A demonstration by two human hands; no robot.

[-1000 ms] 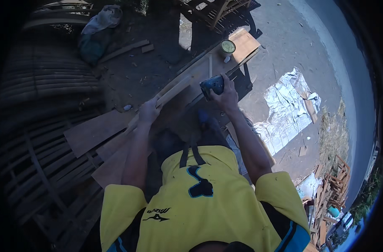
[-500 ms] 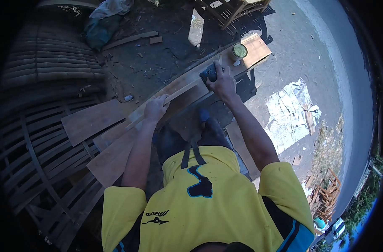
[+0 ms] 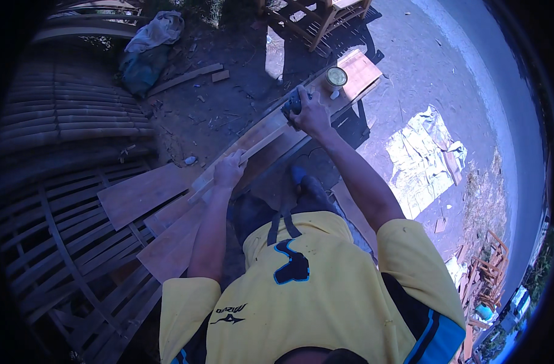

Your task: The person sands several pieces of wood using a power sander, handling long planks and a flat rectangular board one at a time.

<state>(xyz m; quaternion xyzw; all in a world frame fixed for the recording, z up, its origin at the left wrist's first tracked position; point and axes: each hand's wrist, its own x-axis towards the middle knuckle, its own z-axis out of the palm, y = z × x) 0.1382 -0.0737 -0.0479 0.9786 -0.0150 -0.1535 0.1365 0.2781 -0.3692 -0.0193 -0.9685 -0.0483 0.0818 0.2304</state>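
A long narrow wooden strip [image 3: 263, 143] lies slantwise along a low plank bench [image 3: 271, 124]. My left hand [image 3: 229, 170] is closed around the strip toward its near left end. Farther up, my right hand [image 3: 312, 114] grips a dark teal, block-shaped palm sander [image 3: 294, 104] at the strip's far end. Whether the sander's pad touches the wood cannot be made out, as my fingers cover part of it. Just beyond my right hand, a round lidded can [image 3: 336, 77] stands on the bench, with a small white object [image 3: 334, 94] beside it.
Loose flat boards [image 3: 140, 195] lie at the left over a slatted bamboo frame [image 3: 64, 224]. A wooden chair-like frame [image 3: 325, 24] stands at the far side. On the ground at the right lies a white sheet [image 3: 419, 164], with scrap wood [image 3: 486, 273] farther down.
The whole view has turned slightly. My right hand and the sander have shifted a little and tilted differently near the strip's far end. My left hand still holds the strip.
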